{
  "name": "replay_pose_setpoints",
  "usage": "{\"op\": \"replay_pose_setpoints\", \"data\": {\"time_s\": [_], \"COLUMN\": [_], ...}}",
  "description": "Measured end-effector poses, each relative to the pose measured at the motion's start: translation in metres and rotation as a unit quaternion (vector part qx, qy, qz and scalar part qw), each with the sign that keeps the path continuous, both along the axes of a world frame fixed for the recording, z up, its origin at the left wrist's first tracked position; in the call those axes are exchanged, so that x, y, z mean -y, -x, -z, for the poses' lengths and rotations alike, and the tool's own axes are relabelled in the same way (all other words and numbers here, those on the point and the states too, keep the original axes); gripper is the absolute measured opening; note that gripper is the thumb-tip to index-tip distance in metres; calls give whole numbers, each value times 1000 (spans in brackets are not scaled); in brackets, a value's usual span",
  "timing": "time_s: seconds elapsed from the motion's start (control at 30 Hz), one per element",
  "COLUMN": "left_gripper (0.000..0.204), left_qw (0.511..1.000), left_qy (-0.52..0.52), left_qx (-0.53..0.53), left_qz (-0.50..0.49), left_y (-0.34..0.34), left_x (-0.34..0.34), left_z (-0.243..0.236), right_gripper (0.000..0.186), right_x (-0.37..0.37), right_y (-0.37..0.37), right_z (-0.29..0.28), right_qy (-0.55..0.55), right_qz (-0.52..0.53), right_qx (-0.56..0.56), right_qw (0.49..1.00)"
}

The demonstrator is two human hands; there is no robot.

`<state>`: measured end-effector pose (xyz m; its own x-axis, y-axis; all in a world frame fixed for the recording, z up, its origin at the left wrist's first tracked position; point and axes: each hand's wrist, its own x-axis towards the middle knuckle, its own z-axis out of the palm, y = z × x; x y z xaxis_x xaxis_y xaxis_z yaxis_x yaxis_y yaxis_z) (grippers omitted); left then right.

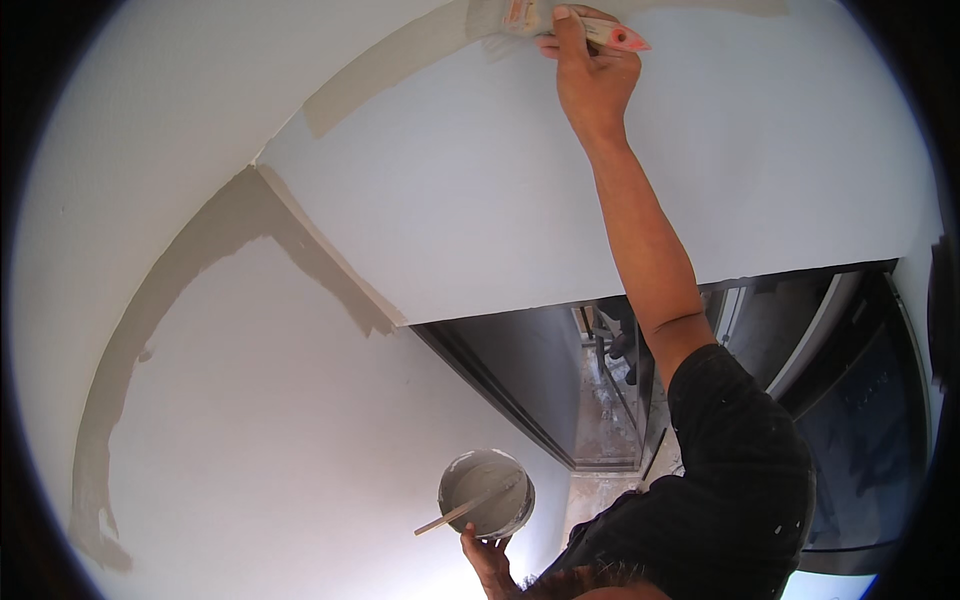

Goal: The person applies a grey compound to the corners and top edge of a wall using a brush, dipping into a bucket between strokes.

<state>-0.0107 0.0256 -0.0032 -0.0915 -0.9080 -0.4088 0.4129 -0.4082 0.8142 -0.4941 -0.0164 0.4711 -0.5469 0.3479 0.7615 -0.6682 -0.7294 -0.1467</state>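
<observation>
Overhead, the right hand (600, 80) has its fingers closed round the brush (600, 34), held up at the grey band (400, 70); lower down, fingers of the left hand (487, 560) grasp the bucket (465, 465), presumably to hold it level.

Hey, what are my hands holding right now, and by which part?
Your right hand grips the paintbrush by its handle, the red tip sticking out. Your left hand holds the bucket by its outside, at the lower edge in view.

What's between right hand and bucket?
Head view, from the right hand down: pale upper wall, a dark-framed opening, then pale side wall, to the bucket.
</observation>
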Motion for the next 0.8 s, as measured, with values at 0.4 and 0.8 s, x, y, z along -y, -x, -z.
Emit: {"op": "replay_pose_setpoints", "data": {"time_s": [0.4,0.8], "left_gripper": [81,80], "left_qw": [1000,1000], "left_qy": [-7,-3], "left_qx": [7,9], "left_qz": [8,13], "left_y": [-1,-3], "left_x": [2,3], "left_z": [2,0], "right_gripper": [20,21], "right_x": [-13,-29], "right_y": [2,4], "right_z": [0,3], "right_qy": [-1,-2], "right_qz": [17,49], "right_qx": [9,17], "right_qw": [1000,999]}}
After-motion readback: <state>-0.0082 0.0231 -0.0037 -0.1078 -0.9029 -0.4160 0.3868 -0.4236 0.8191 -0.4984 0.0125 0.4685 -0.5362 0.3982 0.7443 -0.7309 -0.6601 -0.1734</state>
